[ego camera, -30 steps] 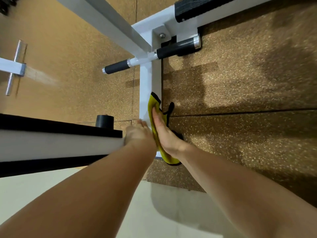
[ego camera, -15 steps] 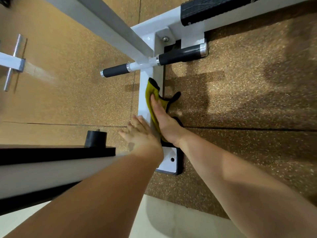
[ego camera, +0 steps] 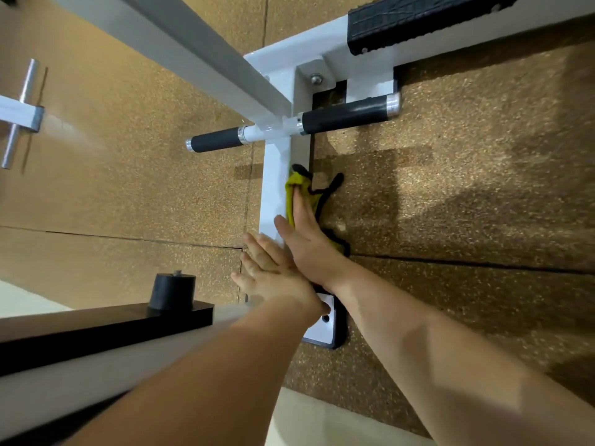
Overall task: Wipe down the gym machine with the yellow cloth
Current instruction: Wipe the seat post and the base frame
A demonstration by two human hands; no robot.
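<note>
Right hand (ego camera: 309,244), fingers straight, presses the yellow cloth (ego camera: 297,187) along the white base beam (ego camera: 273,188)'s right edge. Left hand (ego camera: 270,273) rests spread beside it. Rubber floor (ego camera: 450,204) stretches either side.

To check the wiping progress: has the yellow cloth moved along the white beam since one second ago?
Yes. The yellow cloth has slid along the white beam toward the black-grip bar.

You are seeing no readable text, label, brand or number on the gym machine (ego camera: 276,188) or floor (ego camera: 450,194).
</note>
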